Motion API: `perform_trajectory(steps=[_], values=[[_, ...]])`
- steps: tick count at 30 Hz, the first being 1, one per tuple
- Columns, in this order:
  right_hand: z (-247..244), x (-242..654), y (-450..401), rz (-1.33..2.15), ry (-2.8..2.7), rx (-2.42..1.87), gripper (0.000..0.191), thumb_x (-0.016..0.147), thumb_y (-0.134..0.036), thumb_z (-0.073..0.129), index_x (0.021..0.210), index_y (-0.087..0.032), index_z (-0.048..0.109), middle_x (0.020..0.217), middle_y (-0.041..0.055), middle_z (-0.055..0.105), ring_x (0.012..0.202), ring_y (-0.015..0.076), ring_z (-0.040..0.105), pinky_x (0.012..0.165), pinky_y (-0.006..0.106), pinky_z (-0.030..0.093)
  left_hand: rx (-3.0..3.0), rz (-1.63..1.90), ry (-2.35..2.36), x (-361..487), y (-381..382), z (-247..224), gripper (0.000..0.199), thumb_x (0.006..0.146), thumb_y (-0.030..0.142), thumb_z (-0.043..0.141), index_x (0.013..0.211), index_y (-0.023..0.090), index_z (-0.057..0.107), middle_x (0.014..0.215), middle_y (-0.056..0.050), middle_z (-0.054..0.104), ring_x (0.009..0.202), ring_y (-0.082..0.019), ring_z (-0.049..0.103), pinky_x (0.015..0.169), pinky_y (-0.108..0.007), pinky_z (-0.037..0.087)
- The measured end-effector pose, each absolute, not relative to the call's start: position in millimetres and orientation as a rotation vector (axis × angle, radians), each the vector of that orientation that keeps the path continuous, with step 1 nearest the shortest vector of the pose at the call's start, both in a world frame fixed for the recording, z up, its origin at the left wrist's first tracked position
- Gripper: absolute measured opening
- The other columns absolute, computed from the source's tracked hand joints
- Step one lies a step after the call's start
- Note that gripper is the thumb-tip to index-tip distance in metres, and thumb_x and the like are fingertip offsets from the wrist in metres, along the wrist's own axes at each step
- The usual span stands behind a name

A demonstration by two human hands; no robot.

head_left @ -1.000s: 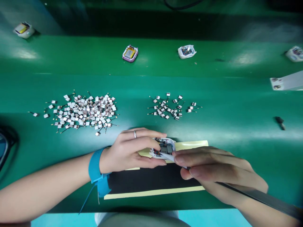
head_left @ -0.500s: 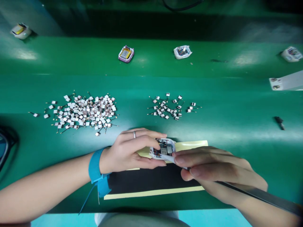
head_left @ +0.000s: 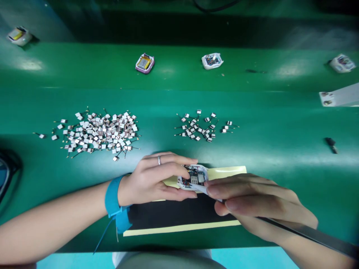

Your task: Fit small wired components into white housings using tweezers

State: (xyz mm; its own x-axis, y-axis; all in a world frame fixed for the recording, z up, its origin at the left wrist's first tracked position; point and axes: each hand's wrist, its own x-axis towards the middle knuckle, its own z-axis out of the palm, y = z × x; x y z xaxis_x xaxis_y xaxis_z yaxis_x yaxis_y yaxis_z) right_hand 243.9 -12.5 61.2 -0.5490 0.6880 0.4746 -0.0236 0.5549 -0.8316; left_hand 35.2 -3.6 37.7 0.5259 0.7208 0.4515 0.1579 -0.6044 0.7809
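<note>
Four open cases [head_left: 145, 63] on the far green strip [head_left: 98, 74] have shifted leftward since the earlier frame. Across most of the view spreads the green worktop [head_left: 269, 145], bearing a black mat [head_left: 179, 215] edged in pale yellow. At this mat's right side, the right hand [head_left: 260, 198] pinches a long grey tool [head_left: 305, 233], its pale tip at the near rim of an open white case [head_left: 201, 178]. Opposite, the left hand [head_left: 151, 177], with a blue wrist strap [head_left: 113, 198], grips the case between thumb and fingers over the mat's far edge; whether it rests there or is raised cannot be told. Beyond the left hand lies a heap of small square modules [head_left: 103, 130], with a smaller cluster [head_left: 196, 127] to its right. Smallest are a black piece [head_left: 331, 145] far right and a ring [head_left: 159, 160] on the left hand.
</note>
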Motion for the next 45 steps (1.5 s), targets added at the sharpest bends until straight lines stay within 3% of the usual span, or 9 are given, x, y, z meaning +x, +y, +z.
perform_trajectory(steps=[16, 22, 31, 35, 45], values=[[57.1, 243.9, -16.7, 0.996, -1.967, -0.545, 0.010, 0.080, 0.001, 0.055, 0.087, -0.004, 0.057, 0.090, 0.0143, 0.064, 0.089, 0.0194, 0.061, 0.076, 0.027, 0.056, 2.245, 1.071, 0.744, 33.5, -5.7, 37.2, 0.020, 0.070, 0.026, 0.068, 0.071, 0.007, 0.060, 0.092, -0.018, 0.066, 0.074, -0.015, 0.063, 0.069, -0.024, 0.053], [51.6, 244.9, -19.6, 1.073, -1.868, -0.622, 0.023, 0.073, 0.004, 0.063, 0.092, -0.007, 0.058, 0.099, 0.0106, 0.062, 0.090, 0.0178, 0.061, 0.077, 0.027, 0.056, 2.187, 1.067, 0.746, 33.3, -5.4, 35.2, 0.017, 0.072, 0.023, 0.066, 0.071, 0.007, 0.059, 0.092, -0.019, 0.065, 0.077, -0.014, 0.062, 0.069, -0.022, 0.052], [50.5, 245.6, -21.6, 1.080, -1.831, -0.631, 0.025, 0.074, 0.002, 0.062, 0.095, -0.011, 0.058, 0.099, 0.0068, 0.062, 0.089, 0.0169, 0.061, 0.073, 0.027, 0.057, 2.190, 1.073, 0.747, 33.8, -5.3, 35.0, 0.020, 0.069, 0.024, 0.069, 0.071, 0.008, 0.058, 0.093, -0.018, 0.065, 0.077, -0.013, 0.062, 0.070, -0.021, 0.051], [51.2, 247.0, -22.0, 1.066, -1.864, -0.585, 0.028, 0.072, 0.008, 0.059, 0.096, -0.006, 0.058, 0.101, 0.0111, 0.061, 0.092, 0.0187, 0.060, 0.076, 0.029, 0.057, 2.209, 1.067, 0.731, 34.5, -4.2, 35.7, 0.020, 0.071, 0.026, 0.067, 0.072, 0.008, 0.058, 0.093, -0.017, 0.065, 0.076, -0.015, 0.063, 0.068, -0.023, 0.052], [53.6, 244.3, -18.8, 1.088, -1.849, -0.580, 0.021, 0.073, 0.006, 0.060, 0.090, -0.005, 0.059, 0.098, 0.0109, 0.062, 0.088, 0.0184, 0.061, 0.074, 0.027, 0.057, 2.216, 1.060, 0.734, 33.7, -4.2, 35.9, 0.019, 0.071, 0.026, 0.067, 0.073, 0.010, 0.058, 0.093, -0.017, 0.066, 0.076, -0.015, 0.063, 0.067, -0.023, 0.053]])
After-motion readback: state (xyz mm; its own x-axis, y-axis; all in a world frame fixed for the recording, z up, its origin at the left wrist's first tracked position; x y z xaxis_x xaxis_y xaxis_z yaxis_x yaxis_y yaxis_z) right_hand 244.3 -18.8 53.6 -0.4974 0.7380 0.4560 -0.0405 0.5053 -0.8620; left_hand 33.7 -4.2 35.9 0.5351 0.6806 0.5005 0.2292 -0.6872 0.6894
